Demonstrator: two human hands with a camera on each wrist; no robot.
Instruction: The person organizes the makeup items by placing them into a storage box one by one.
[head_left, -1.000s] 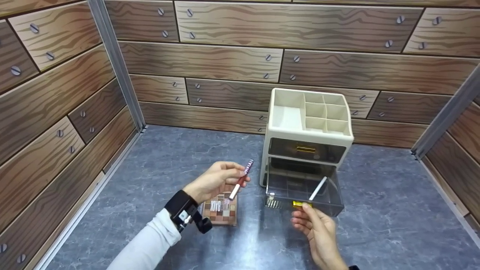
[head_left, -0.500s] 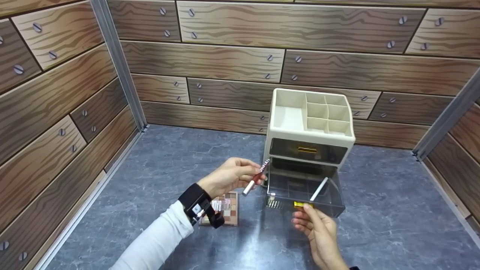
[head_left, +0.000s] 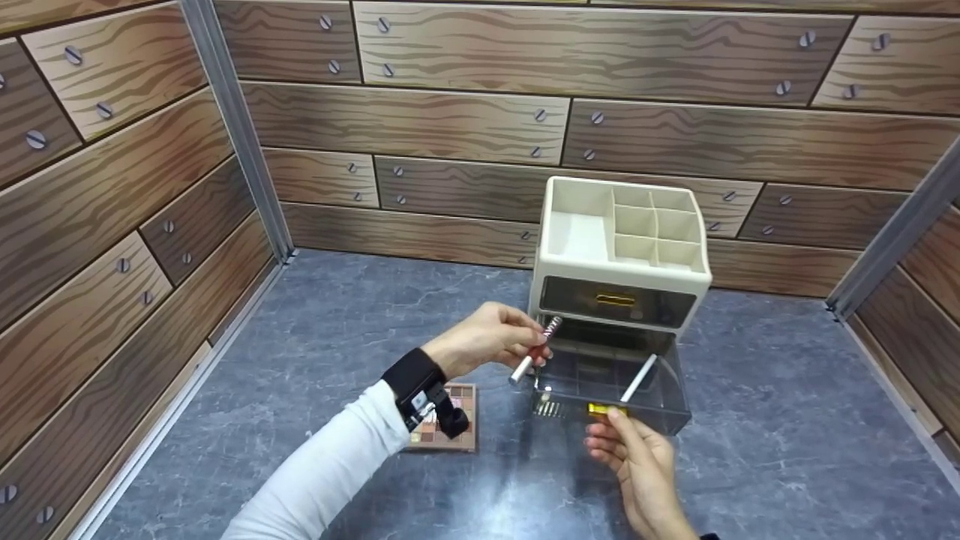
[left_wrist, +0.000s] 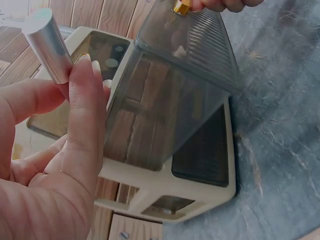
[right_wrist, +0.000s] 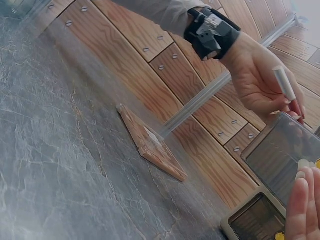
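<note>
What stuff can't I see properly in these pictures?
Head view: part of the makeup palette, behind the black wrist camera.
Left wrist view: most of the silver-capped tube, behind the left hand.
Right wrist view: most of the right hand, beyond the right edge; the palette's markings, blurred.

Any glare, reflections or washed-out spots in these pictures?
Head: a bright glare patch on the grey tabletop, near the bottom edge; left wrist: the wood-patterned wall shows in the smoky drawer, mirrored or seen through, I can't tell; right wrist: upper right corner washed out.
</note>
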